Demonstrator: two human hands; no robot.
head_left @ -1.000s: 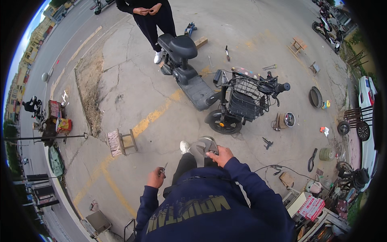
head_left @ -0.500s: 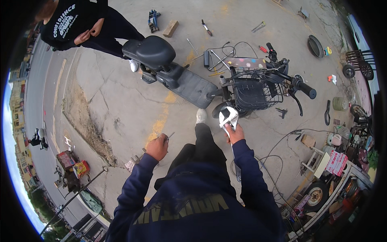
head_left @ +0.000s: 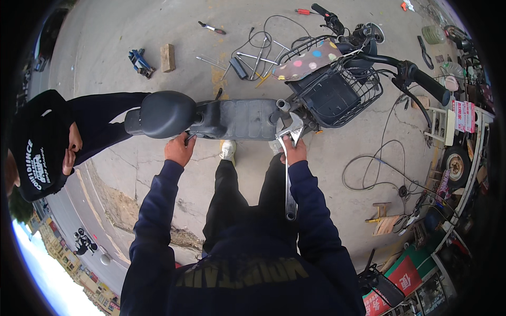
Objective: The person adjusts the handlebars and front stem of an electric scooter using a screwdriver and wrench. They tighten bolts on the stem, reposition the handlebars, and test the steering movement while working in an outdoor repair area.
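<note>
My right hand [head_left: 295, 150] is closed round a large silver adjustable wrench [head_left: 289, 192], its jaws up at the scooter's front column and its long handle hanging down. My left hand [head_left: 179, 150] is closed on a thin metal rod [head_left: 192, 136], mostly hidden by the fingers, beside the scooter below its seat. The electric scooter [head_left: 247, 118] stands crosswise before me, with a black seat [head_left: 167, 113] at left and a wire basket [head_left: 342, 97] at right. A dotted cushion-like cover [head_left: 308, 60] lies by the basket. Whether the jaws touch the column, I cannot tell.
Beyond the scooter lie a blue jack [head_left: 140, 63], a wooden block [head_left: 167, 58], a cross wrench [head_left: 258, 59] and a ratchet-like tool [head_left: 212, 27]. Another person [head_left: 45, 145] stands at left, hands together. A cable [head_left: 363, 187] coils at right, near a loose wheel [head_left: 456, 166].
I have come up close to the scooter and turned, so it now lies straight across the view. Both hands have moved up to its near side, still holding the wrench and the rod.
</note>
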